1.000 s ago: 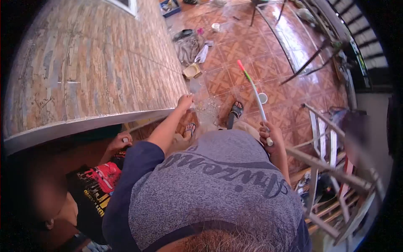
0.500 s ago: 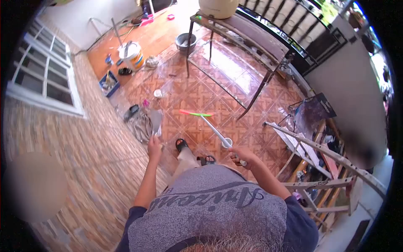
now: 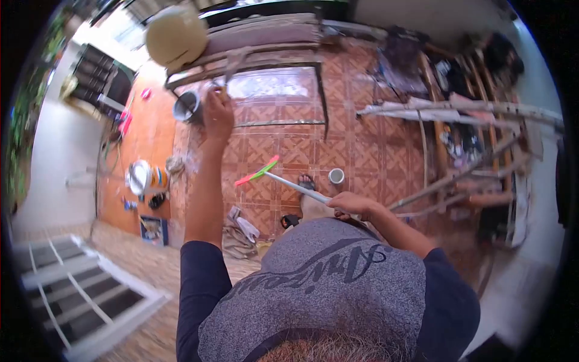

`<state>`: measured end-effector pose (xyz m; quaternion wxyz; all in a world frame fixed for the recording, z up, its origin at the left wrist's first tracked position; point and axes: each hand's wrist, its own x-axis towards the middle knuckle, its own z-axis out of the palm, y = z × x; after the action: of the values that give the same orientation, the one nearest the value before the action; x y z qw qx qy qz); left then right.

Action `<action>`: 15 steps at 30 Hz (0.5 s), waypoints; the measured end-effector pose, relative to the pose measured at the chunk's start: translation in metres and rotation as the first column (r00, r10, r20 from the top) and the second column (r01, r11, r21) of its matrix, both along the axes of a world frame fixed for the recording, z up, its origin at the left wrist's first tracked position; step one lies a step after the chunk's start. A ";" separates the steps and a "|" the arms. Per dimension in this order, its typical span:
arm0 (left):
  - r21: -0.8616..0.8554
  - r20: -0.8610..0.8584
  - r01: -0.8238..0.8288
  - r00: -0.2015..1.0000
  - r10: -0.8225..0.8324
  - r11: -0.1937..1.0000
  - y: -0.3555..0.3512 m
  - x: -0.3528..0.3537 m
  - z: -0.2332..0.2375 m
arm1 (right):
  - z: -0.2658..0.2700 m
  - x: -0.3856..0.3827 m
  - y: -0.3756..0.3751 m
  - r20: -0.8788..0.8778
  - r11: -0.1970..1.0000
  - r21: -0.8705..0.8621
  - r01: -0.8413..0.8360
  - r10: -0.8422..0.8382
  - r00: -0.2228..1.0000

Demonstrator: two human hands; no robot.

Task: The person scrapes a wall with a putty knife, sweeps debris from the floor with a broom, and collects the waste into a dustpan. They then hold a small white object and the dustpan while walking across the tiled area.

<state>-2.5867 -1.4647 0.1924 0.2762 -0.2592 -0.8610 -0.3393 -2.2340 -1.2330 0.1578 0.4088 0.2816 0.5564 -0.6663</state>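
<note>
My right hand is closed round the pale pole of a squeegee, held low in front of my shirt. Its narrow red-and-green head points away from me over the tiled floor. Stretched forward, my left hand is closed on a small flat-bladed tool with a yellowish handle; blur hides its exact kind. The blade stands up in front of the bench. Beside that hand, a grey bucket is partly covered by it. A white-rimmed cup stands near my foot.
A large cream round container sits on the bench's left end. To the left are a white paint bucket and a blue tray. Crumpled cloth lies near my feet. A wooden ladder and stacked planks crowd the right.
My left hand has risen and reached forward to beside the grey bucket, lifting the flat-bladed tool. The view has turned. My right hand keeps hold of the squeegee.
</note>
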 end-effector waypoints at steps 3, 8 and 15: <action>-0.161 -0.049 -0.021 0.999 0.013 0.987 0.042 -0.058 0.013 | 0.004 -0.010 0.006 0.010 0.999 0.040 -0.008 0.008 1.000; -0.321 -0.204 -0.087 0.979 0.020 0.943 0.100 -0.140 0.016 | -0.018 -0.028 0.029 -0.006 0.985 0.140 -0.105 0.107 0.994; -0.472 -0.263 -0.080 0.963 -0.054 0.878 0.120 -0.220 -0.050 | -0.050 -0.024 0.055 -0.080 0.979 0.203 -0.028 0.045 0.996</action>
<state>-2.8066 -1.3446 0.1422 0.3199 -0.3571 -0.8743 -0.0757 -2.2582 -1.1783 0.1079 0.3664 0.2829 0.6430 -0.6102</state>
